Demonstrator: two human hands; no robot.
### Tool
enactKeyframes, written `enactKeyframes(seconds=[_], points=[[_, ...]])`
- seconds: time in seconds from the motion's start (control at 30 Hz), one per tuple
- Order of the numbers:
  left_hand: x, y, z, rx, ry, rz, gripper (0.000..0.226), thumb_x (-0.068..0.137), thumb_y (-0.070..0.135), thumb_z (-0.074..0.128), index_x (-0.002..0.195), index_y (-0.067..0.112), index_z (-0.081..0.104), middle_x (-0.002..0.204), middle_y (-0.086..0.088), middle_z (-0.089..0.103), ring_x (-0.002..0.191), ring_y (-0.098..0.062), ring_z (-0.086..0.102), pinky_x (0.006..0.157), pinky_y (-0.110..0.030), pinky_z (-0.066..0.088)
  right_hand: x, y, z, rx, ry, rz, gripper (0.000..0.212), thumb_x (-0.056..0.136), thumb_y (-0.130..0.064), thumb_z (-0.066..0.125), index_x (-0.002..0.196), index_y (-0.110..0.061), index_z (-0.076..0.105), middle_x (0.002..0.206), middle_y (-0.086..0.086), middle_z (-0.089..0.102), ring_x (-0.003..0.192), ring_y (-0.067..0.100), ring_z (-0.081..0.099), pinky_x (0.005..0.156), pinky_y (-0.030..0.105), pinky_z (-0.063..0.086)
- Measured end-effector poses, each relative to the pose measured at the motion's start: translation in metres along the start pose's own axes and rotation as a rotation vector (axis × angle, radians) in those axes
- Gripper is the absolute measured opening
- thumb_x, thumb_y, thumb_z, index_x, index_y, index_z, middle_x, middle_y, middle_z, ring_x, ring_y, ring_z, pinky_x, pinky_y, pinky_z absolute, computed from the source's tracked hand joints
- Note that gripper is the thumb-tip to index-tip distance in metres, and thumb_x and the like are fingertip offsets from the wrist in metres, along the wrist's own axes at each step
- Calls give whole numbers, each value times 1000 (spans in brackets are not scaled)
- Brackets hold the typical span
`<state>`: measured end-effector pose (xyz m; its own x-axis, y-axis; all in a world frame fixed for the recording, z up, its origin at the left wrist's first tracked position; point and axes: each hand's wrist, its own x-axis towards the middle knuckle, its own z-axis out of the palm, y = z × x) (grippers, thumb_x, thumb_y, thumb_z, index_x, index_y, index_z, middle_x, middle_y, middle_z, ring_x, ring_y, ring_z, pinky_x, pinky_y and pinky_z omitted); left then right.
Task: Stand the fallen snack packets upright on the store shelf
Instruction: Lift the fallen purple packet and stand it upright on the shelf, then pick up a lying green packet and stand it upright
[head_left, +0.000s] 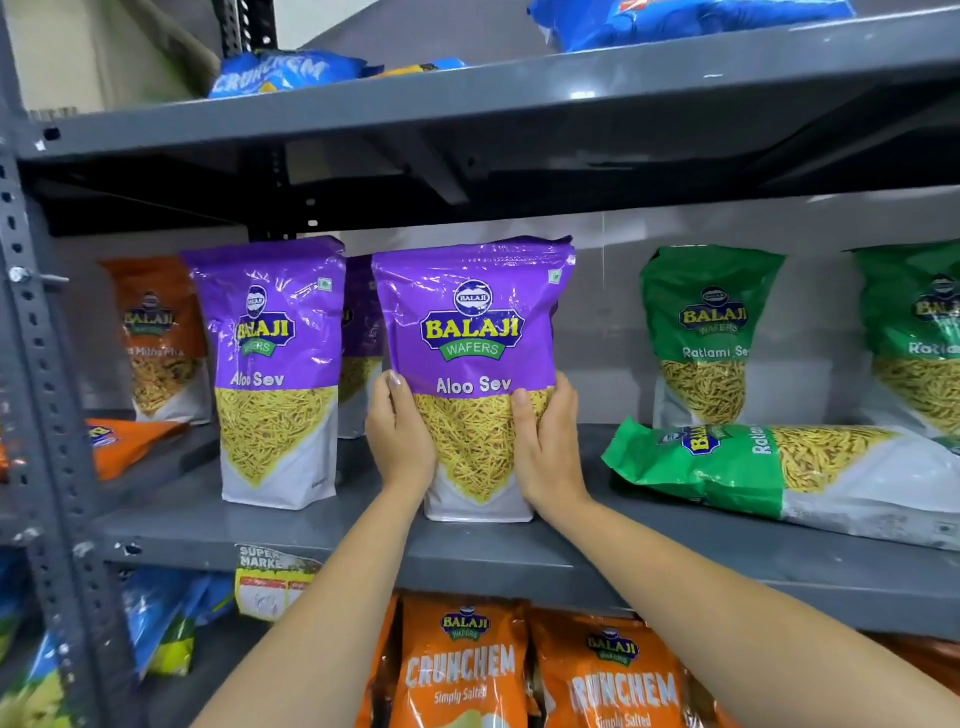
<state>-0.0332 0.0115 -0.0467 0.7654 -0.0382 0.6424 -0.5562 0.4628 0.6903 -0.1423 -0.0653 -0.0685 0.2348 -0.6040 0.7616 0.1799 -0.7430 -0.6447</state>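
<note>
**Purple Aloo Sev packet held upright at the shelf's front edge**

Purple foil fills the middle of the grey metal shelf (332, 525): an Aloo Sev packet (475, 332) stands upright near the front edge, its base on the shelf. The left hand (399, 436) clasps its left side, thumb across the front, fingers hidden behind. The right hand (545, 447) grips the right side the same way, so both hands squeeze the packet between them.

Just to the left a second purple packet (275, 374) stands upright, with a third partly hidden behind the two. Towards the shelf's left end an orange packet (161, 338) stands at the back and another orange one (130, 441) lies flat in front of it. Towards the right end a green Ratlami Sev packet (779, 467) lies on its side near the front edge, with two green ones (706, 332) upright behind it.
</note>
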Motion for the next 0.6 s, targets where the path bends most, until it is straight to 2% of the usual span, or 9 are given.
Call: enactKeyframes(seconds=[0.07,0.1,0.17,0.23,0.33,0.4,0.47,0.53,0.6], points=[[2,7,-4,12,90,-31,35,97,33,32,107,9,56,92,11,59,75,11,51,75,-25,41,7,-9,-8,34,97,-25,64,95,-46,41,145,-7,32,127,5,37,108,0,44,97,13,34],[2,13,-5,4,166,6,39,96,32,32,116,7,55,105,5,60,90,2,53,85,-24,42,14,-15,-14,56,162,-42,69,93,-48,40,146,-5,30,129,7,36,113,7,44,99,16,33],[-5,32,-4,47,361,195,38,97,25,35,120,0,53,118,-11,57,105,-16,49,97,-33,40,36,-34,-39,132,281,-80,63,94,-42,42,145,-6,33,124,8,39,110,16,46,96,15,36],[-36,55,9,-29,349,369,31,95,18,36,114,-1,53,110,-17,55,97,-23,49,87,-39,41,65,-53,-75,178,341,-128,43,97,-28,46,136,-11,41,115,9,46,99,16,50,83,9,40],[-116,79,43,-204,-149,348,12,94,23,39,99,23,50,85,0,57,74,-15,53,70,-35,46,107,-56,-139,63,259,-105,12,94,-21,49,104,-24,55,88,5,61,78,19,59,68,22,48],[-163,80,68,36,-537,165,20,91,40,42,83,25,53,65,1,62,61,-20,60,62,-41,51,129,-37,-184,-212,126,-13,15,91,-23,49,94,-20,63,78,5,66,71,24,64,68,32,52],[-188,75,91,338,-758,27,38,86,50,43,76,16,59,62,-5,68,62,-25,64,65,-42,54,145,-7,-225,-625,-70,72,25,92,-23,49,98,-8,67,90,14,71,80,29,64,74,35,50],[-197,77,109,607,-903,-74,41,82,51,45,80,17,66,79,-4,74,80,-28,68,77,-38,55,151,27,-255,-936,-338,195,33,96,-27,46,106,-3,66,108,24,69,90,31,61,76,34,48],[-195,79,123,817,-1018,-136,47,81,55,45,87,14,69,92,-5,75,91,-30,67,81,-35,52,146,50,-270,-1104,-583,338,46,101,-38,42,123,-3,61,130,24,61,111,33,59,93,37,46]])
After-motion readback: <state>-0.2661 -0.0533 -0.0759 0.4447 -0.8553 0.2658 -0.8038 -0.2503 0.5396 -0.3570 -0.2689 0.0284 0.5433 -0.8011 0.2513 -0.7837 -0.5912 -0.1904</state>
